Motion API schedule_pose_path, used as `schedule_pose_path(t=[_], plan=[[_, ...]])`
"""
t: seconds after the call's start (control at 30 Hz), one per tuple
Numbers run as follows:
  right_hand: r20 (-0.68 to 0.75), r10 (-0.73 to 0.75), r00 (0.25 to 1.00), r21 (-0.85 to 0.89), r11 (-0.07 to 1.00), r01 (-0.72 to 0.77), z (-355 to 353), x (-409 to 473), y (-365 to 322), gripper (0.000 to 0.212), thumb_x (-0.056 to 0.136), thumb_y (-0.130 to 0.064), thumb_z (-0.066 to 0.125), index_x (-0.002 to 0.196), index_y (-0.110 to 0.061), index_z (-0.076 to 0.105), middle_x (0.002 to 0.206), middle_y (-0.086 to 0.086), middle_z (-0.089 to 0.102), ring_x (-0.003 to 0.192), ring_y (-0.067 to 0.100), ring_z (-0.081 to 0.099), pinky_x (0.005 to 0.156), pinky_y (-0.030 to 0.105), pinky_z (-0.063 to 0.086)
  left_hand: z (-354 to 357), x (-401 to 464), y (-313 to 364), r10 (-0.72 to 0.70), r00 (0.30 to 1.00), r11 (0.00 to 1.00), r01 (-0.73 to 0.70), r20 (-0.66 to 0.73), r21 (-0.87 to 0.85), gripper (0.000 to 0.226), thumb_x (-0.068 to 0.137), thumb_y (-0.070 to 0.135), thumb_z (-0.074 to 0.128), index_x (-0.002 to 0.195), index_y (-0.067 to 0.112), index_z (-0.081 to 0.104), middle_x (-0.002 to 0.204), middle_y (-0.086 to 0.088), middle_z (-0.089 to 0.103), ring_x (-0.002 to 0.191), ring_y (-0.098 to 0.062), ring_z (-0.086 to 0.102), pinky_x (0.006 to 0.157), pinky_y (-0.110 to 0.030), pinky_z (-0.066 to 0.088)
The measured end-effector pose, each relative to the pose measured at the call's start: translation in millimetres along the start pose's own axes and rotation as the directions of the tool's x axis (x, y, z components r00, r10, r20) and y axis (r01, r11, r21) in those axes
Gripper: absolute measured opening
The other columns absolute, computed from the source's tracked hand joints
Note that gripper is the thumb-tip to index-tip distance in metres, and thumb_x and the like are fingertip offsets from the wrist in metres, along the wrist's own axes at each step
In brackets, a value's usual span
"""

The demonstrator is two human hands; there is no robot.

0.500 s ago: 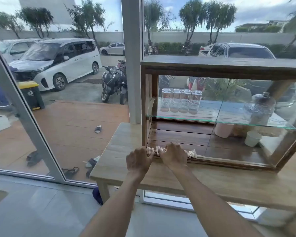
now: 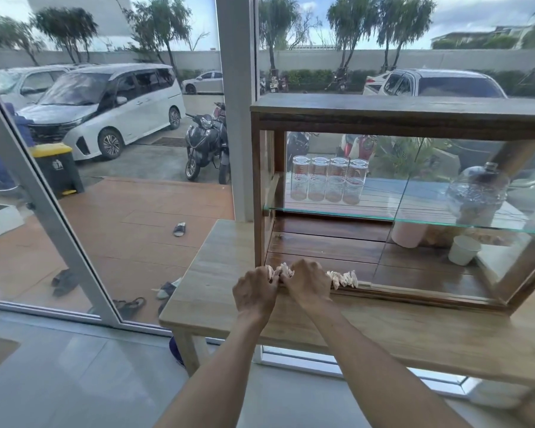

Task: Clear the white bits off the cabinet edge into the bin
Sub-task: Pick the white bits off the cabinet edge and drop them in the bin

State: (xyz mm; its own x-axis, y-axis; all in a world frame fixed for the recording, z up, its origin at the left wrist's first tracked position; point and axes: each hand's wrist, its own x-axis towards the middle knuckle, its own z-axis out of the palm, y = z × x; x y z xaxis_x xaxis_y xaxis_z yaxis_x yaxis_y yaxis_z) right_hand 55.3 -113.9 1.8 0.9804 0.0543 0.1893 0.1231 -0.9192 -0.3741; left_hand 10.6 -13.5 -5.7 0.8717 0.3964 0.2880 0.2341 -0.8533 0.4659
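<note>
A row of crumpled white bits (image 2: 343,278) lies along the bottom front edge of a wood and glass cabinet (image 2: 383,115), which stands on a pale wooden table (image 2: 223,257). My left hand (image 2: 255,293) and my right hand (image 2: 306,281) sit side by side on the left part of that row, fingers curled down onto the bits. Some white bits (image 2: 278,270) show between the two hands, pinched by the fingertips. Part of the row is hidden under my hands. No indoor bin is in view.
Inside the cabinet a glass shelf (image 2: 337,213) carries several glass jars (image 2: 328,179) and a domed jar (image 2: 476,196); a white cup (image 2: 464,250) and a pink pot (image 2: 406,236) stand below. Left is a glass door (image 2: 44,193); outside are cars, scooters, a yellow-lidded bin (image 2: 57,168).
Both hands have drawn closer together on the left part of the row, and their fingers now close on the bits between them.
</note>
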Motion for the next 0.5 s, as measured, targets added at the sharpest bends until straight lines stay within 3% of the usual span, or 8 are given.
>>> schedule_pose_path(t=[0.2,0.4,0.5], plan=[[-0.023,0.045,0.999,0.126,0.991,-0.042,-0.4,-4.4,-0.8,0.037,0.090,-0.048,0.062,0.098,-0.015,0.076,0.100,0.010,0.072,0.103,0.031,0.065,0.077,0.037,0.052,4.7,0.8,-4.4,-0.013,0.999,1.000,0.012,-0.029,-0.020,0.026,0.088,0.042,0.058,0.084,0.018,0.067,0.083,-0.007,0.071,0.082,-0.031,0.067,0.066,-0.035,0.050],[0.009,0.066,0.998,0.142,0.988,-0.067,1.9,-5.7,0.8,0.032,0.084,-0.045,0.070,0.082,-0.014,0.076,0.090,0.009,0.073,0.094,0.029,0.068,0.071,0.034,0.052,6.9,-1.1,-4.6,-0.017,0.999,0.999,0.016,-0.037,-0.028,0.022,0.091,0.035,0.056,0.086,0.018,0.069,0.081,-0.006,0.071,0.078,-0.028,0.067,0.064,-0.035,0.052],[0.003,0.053,0.999,0.121,0.991,-0.053,1.6,-7.2,-1.4,0.026,0.087,-0.038,0.067,0.083,-0.014,0.077,0.090,0.008,0.073,0.094,0.028,0.068,0.071,0.033,0.051,8.5,-1.7,-6.8,-0.018,0.999,0.999,0.016,-0.036,-0.046,0.019,0.091,0.033,0.057,0.086,0.018,0.069,0.079,-0.004,0.071,0.077,-0.027,0.067,0.064,-0.036,0.053]])
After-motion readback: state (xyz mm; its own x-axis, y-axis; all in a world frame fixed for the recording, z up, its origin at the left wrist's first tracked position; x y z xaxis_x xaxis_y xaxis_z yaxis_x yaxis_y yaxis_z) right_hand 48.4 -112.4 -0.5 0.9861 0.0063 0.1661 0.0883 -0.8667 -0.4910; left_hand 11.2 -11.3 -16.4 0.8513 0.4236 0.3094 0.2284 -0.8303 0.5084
